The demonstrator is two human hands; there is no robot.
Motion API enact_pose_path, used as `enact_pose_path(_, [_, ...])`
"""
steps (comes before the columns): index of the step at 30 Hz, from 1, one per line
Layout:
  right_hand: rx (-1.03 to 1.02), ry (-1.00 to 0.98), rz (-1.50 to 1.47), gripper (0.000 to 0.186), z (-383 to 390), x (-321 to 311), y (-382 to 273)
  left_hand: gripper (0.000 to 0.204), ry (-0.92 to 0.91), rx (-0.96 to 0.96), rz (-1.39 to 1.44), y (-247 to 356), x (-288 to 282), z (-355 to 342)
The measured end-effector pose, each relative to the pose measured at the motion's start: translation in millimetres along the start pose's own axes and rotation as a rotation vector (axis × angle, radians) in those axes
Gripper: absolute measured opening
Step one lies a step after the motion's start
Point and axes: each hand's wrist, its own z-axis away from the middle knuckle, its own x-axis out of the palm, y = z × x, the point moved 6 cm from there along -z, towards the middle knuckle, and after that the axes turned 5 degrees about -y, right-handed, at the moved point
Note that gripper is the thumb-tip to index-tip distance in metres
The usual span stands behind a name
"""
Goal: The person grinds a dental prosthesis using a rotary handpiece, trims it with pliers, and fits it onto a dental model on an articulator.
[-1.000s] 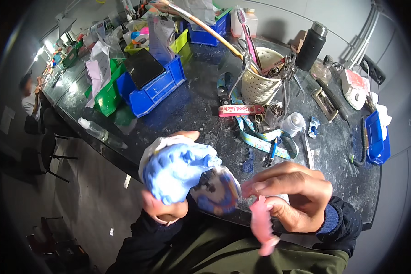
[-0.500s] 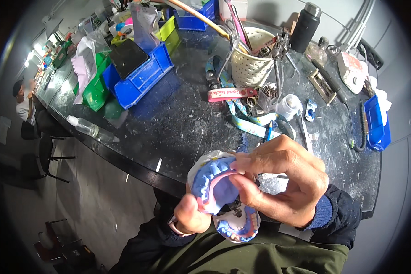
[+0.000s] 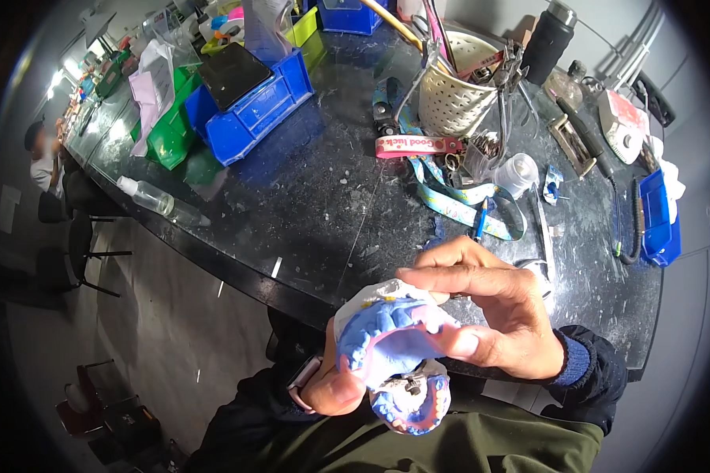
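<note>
A blue dental cast (image 3: 386, 343) with pink gum parts and a row of teeth sits in front of my chest, below the table's front edge. My left hand (image 3: 333, 384) grips it from underneath, the thumb at its lower left. My right hand (image 3: 493, 311) closes over its top right side, fingers pressed on the upper blue half. The lower half (image 3: 414, 402) with teeth hangs open under it on a small metal hinge.
The dark worktable (image 3: 323, 197) carries blue bins (image 3: 248, 106), a green bin (image 3: 166, 134), a white perforated basket (image 3: 454, 87) of tools, patterned lanyards (image 3: 450, 201), a clear bottle (image 3: 154, 201), a black flask (image 3: 546, 31) and a blue tray (image 3: 659, 217). Another person (image 3: 43, 162) sits far left.
Both hands have turned the cast: a second ago my left hand held it alone and the right held a pink piece. Now both hands grip the cast, raised slightly toward the table edge.
</note>
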Motion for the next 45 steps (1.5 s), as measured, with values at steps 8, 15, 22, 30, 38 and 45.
enact_pose_path(8, [0.004, -0.056, 0.025, 0.041, 1.9, 3.6, -3.5, 0.086, 0.034, -0.081, -0.088, 8.1, 4.7, 6.6])
enact_pose_path(15, [0.015, -0.056, 0.046, 0.039, 2.6, -0.2, 1.4, 0.084, 0.247, -0.160, -0.104, 20.7, 19.3, 1.9])
enact_pose_path(22, [0.101, -0.028, -0.033, 0.050, 6.5, 2.0, 8.2, 0.076, -0.011, -0.052, -0.086, 1.4, 5.3, 3.8])
enact_pose_path(30, [0.101, 0.121, -0.032, 0.060, 6.8, 4.2, 9.7, 0.074, -0.008, -0.044, 0.040, 23.0, 21.7, -17.4])
enact_pose_path(38, [-0.099, 0.081, 0.116, 0.043, 0.8, 10.3, 9.8, 0.080, 0.218, -0.228, -0.047, 6.2, 26.8, -14.6])
enact_pose_path(45, [-0.018, 0.136, 0.031, 0.040, 3.6, 7.7, 17.7, 0.074, 0.259, -0.215, -0.051, 4.5, 28.8, -12.4])
